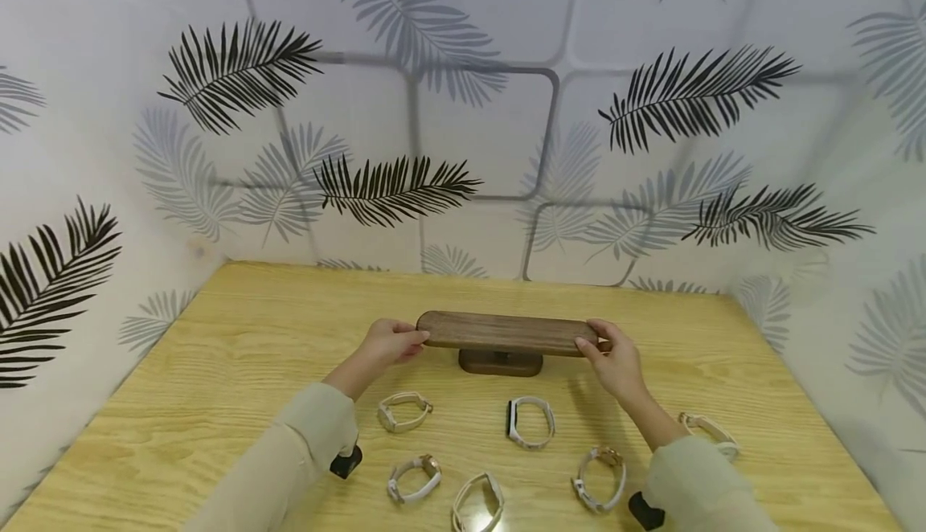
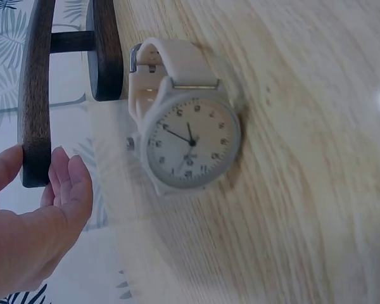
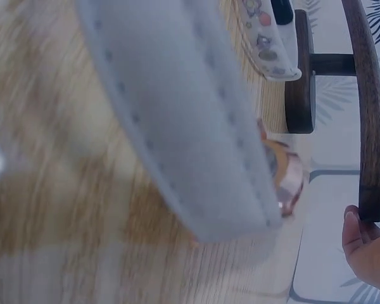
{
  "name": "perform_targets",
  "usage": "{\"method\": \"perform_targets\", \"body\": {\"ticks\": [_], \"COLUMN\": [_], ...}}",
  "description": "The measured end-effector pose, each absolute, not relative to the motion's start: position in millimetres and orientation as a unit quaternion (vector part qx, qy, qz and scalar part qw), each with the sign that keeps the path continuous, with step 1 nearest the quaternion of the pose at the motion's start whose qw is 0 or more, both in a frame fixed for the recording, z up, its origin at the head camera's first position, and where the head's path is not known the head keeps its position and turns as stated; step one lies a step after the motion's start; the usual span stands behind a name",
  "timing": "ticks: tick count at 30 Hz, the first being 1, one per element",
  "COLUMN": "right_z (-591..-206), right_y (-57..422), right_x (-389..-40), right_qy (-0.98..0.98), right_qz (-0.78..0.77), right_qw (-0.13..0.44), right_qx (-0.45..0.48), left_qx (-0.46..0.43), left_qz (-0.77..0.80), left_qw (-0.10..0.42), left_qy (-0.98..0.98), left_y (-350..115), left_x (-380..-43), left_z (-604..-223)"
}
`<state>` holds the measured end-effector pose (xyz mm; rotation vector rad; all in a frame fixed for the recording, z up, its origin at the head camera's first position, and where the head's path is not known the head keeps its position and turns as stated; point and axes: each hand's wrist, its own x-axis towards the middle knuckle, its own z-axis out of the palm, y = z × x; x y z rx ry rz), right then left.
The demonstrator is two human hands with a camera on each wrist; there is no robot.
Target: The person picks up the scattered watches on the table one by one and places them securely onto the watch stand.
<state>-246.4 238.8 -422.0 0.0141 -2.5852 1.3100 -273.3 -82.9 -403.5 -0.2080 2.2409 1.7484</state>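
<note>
A dark brown wooden stand, its long rounded top board (image 1: 506,332) on a short post over a small oval base (image 1: 501,362), is toward the back of the table. My left hand (image 1: 391,342) pinches the board's left end between thumb and fingers. At the right end, my right hand (image 1: 615,360) grips the board the same way, thumb on the near edge. The left wrist view shows a cream watch (image 2: 191,142) with a round dial close by. A white strap (image 3: 177,120) fills much of the right wrist view, with a rose-gold watch case (image 3: 288,174) behind it.
Several watches lie in front of the stand, among them a white band with a dark face (image 1: 512,419), a cream-strapped watch (image 1: 490,488) and a white and rose-gold one (image 1: 611,457). Another (image 1: 712,433) lies beside the right forearm. Leaf-patterned cloth (image 1: 463,130) surrounds the wooden table (image 1: 253,339).
</note>
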Motion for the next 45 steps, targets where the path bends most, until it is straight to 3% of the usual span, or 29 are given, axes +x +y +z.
{"method": "perform_targets", "body": {"ticks": [24,27,32,34,36,42,45], "right_z": [-425.1,-425.5,-422.4,-421.3,-421.7,-430.3,-435.8], "right_y": [223.2,223.0,216.1,211.8,207.4,196.9,193.0], "right_x": [-240.8,-236.6,-224.3,-217.5,-210.5,-196.7,-195.5], "right_qy": [-0.893,-0.897,-0.878,-0.875,-0.884,-0.932,-0.938], "right_qz": [0.433,0.408,0.326,0.279,0.236,0.152,0.146], "right_qw": [0.115,0.157,0.288,0.297,0.263,0.059,0.016], "right_qx": [0.040,0.072,0.201,0.262,0.306,0.324,0.315], "left_qx": [-0.046,0.001,0.104,0.145,0.181,0.213,0.213], "left_qz": [0.563,0.480,0.352,0.312,0.270,0.219,0.220], "left_qw": [0.129,0.085,-0.027,-0.054,-0.075,-0.081,-0.081], "left_qy": [0.815,0.873,0.930,0.937,0.943,0.949,0.948], "left_y": [-104.9,-105.4,-100.3,-96.0,-91.3,-83.2,-82.8], "left_x": [-264.0,-261.8,-259.8,-259.5,-259.1,-259.3,-261.2], "left_z": [-404.6,-403.6,-401.5,-401.1,-401.1,-403.3,-404.2]}}
